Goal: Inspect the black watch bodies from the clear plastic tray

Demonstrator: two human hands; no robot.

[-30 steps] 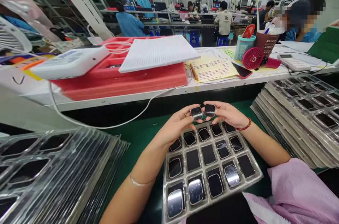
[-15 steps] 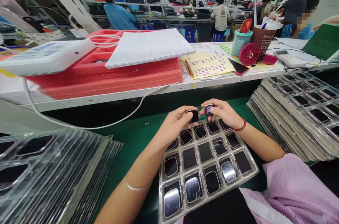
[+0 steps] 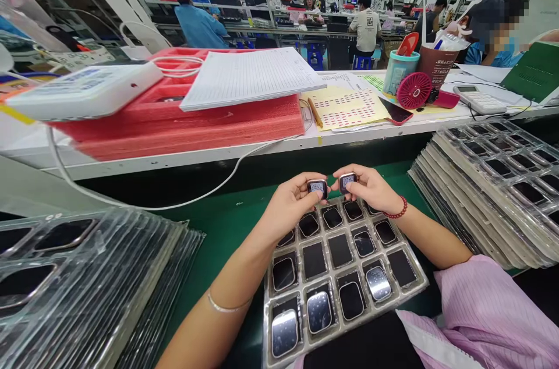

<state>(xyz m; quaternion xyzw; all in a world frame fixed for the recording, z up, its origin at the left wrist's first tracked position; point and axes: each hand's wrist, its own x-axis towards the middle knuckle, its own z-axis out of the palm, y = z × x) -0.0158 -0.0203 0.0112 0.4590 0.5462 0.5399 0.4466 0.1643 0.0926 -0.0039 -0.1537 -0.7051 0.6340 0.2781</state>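
Observation:
Between the thumb and fingers of my left hand [image 3: 293, 201] is a smartwatch body [image 3: 316, 187], its screen lit with a QR code. My right hand [image 3: 371, 187] pinches a second smartwatch body [image 3: 348, 181], which also displays a QR code. The two watches are side by side, slightly apart, over the far edge of a clear plastic tray [image 3: 301, 304]. Rows of dark-screened watch bodies [image 3: 350, 300] lie in the tray's pockets. Several pockets, such as the one holding no watch [image 3: 314, 259], show only a dark bottom.
Stacked trays with watches stand at left [image 3: 131, 276] and right [image 3: 476, 200]. On the white shelf [image 3: 262, 148] ahead are red foam [image 3: 227, 124], a notebook [image 3: 253, 78], a white device [image 3: 87, 87], a phone [image 3: 396, 112] and a pink fan [image 3: 413, 90]. A white cable [image 3: 192, 201] droops in front. Co-workers sit beyond.
The watch in my left hand has gone from a dark screen to a lit QR code. Both hands keep their grip and have barely moved.

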